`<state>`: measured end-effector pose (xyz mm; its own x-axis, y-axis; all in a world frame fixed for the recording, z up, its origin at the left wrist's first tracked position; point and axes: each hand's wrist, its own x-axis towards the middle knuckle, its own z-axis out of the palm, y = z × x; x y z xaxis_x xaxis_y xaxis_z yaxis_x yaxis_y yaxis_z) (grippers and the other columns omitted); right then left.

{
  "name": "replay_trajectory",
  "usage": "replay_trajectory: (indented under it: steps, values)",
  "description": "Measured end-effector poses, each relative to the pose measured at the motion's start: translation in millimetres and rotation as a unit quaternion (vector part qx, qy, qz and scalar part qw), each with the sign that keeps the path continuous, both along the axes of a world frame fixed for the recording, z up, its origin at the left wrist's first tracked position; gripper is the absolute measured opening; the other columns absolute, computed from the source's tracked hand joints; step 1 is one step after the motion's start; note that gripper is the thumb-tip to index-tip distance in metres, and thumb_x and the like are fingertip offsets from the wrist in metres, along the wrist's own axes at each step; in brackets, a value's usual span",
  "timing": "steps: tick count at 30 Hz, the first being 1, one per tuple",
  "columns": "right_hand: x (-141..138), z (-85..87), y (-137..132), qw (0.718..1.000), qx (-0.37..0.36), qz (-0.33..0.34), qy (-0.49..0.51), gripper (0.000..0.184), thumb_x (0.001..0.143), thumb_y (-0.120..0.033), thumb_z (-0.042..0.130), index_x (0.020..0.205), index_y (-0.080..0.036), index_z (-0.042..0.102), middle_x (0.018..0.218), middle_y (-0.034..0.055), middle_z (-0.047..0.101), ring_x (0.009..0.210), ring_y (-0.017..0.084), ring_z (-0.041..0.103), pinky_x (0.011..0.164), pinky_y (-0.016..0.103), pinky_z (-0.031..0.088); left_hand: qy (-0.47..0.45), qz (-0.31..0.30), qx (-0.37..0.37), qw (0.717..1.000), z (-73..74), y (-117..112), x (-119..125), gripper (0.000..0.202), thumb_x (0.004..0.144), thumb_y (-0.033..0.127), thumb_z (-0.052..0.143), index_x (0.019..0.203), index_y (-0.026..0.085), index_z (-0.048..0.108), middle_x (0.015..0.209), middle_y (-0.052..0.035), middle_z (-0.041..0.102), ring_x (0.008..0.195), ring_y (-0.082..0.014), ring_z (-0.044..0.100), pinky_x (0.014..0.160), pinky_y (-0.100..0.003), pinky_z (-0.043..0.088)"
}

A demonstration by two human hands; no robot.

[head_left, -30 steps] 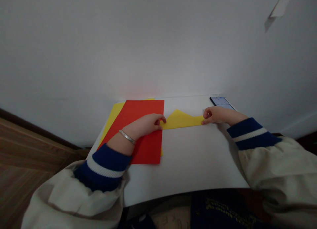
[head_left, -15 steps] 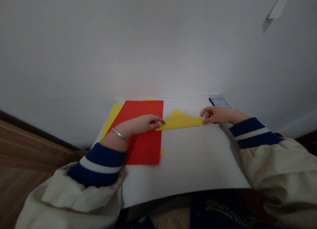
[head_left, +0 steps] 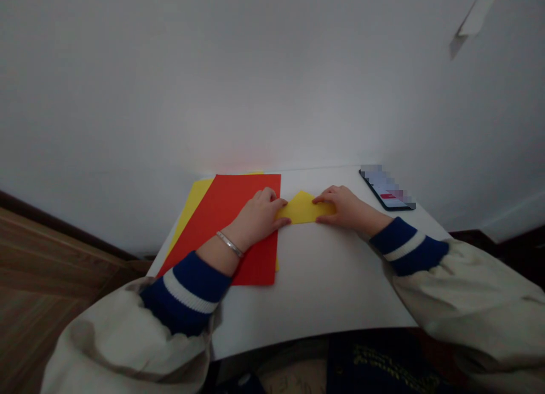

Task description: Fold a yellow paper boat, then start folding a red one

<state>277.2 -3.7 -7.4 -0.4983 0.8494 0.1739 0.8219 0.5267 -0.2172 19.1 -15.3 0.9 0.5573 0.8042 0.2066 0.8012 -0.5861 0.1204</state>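
Observation:
A folded piece of yellow paper (head_left: 302,208), peaked at the top with a straight lower edge, lies on the white table between my hands. The thumb and fingers of my left hand (head_left: 266,212) pinch its left end, over the edge of a red sheet of paper (head_left: 255,263). At the other end, my right hand (head_left: 343,208) grips the paper between thumb and fingers. Parts of both paper ends are hidden by my fingers.
Under the red sheet a yellow sheet (head_left: 196,192) sticks out at the left. A phone (head_left: 387,189) with a lit screen lies at the back right of the white table (head_left: 332,286). The wall rises behind, and wooden furniture (head_left: 51,280) stands at the left.
Both hands have moved inward along the yellow paper, and its visible span is shorter. My right hand has shifted left, so more of the phone shows.

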Motion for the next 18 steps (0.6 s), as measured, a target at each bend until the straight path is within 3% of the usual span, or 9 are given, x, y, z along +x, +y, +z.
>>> replay_trajectory:
  steps: [5,10,12,15,18]
  values:
    - [-1,0.5,-5,0.999,0.020,0.018,0.021,0.059,0.075,-0.042,0.069,0.125,-0.013,0.058,0.121,0.0157,0.060,0.111,0.029,0.053,0.098,0.043,0.040,-0.098,0.033,-0.043,0.994,-5.4,10,3,0.039,0.073,0.030,0.072,0.108,0.016,0.065,0.119,-0.0123,0.050,0.114,-0.0289,0.047,0.099,-0.043,0.040]
    - [-4,0.7,-8,0.996,0.038,0.003,0.082,0.086,0.069,-0.038,0.073,0.141,-0.011,0.036,0.134,0.0187,0.052,0.116,0.030,0.051,0.099,0.045,0.040,-0.246,0.009,-0.104,0.964,-3.1,8,8,0.031,0.072,0.014,0.067,0.101,0.015,0.056,0.096,-0.0048,0.058,0.090,-0.0186,0.056,0.083,-0.036,0.049]
    - [-4,2.4,-8,0.994,0.051,0.006,0.098,0.078,0.069,-0.035,0.073,0.136,-0.013,0.041,0.127,0.0167,0.057,0.111,0.029,0.054,0.095,0.043,0.042,-0.282,-0.020,-0.095,0.955,-0.7,6,8,0.023,0.075,0.015,0.065,0.095,0.016,0.055,0.097,-0.0045,0.056,0.088,-0.0168,0.055,0.080,-0.033,0.050]
    - [-4,6.7,-8,0.992,0.075,-0.014,0.105,0.044,0.071,-0.028,0.068,0.112,-0.015,0.057,0.102,0.0119,0.065,0.091,0.025,0.058,0.082,0.039,0.045,-0.295,-0.059,-0.072,0.951,3.1,2,7,0.013,0.079,0.016,0.062,0.088,0.017,0.054,0.095,-0.0037,0.054,0.086,-0.0148,0.054,0.078,-0.031,0.050]
    - [-3,11.0,-10,0.988,0.107,0.008,0.111,0.015,0.074,-0.017,0.060,0.090,-0.018,0.060,0.090,0.0083,0.064,0.084,0.023,0.056,0.078,0.036,0.044,-0.273,-0.127,-0.059,0.952,5.1,1,5,0.005,0.083,0.015,0.058,0.086,0.018,0.057,0.098,-0.0038,0.055,0.092,-0.0146,0.055,0.085,-0.032,0.049]
